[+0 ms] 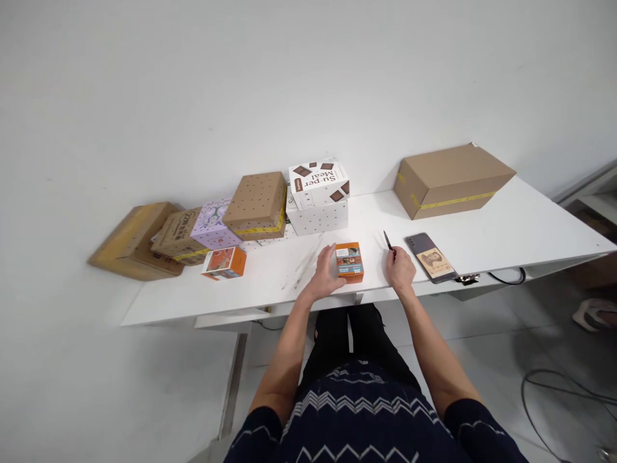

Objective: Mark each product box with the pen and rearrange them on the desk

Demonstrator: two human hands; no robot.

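A small orange box point(349, 262) with a blue and white printed label sits near the front edge of the white table. My left hand point(326, 275) curves around its left side, thumb at the front corner and fingers toward the back. To the right of the box, my right hand point(400, 267) is closed around a small dark knife point(388, 240), its pointed tip aimed away from me and slightly left. The knife tip is apart from the box. Most of the knife's handle is hidden in the fist.
A phone point(431, 257) lies right of my right hand. Behind it rests a long brown carton point(453, 180). White Su-per Meal boxes point(319, 185), a dotted brown box point(256, 204), a purple box point(212, 224) and other cartons point(139, 241) line the wall. Another orange box point(225, 263) stands left.
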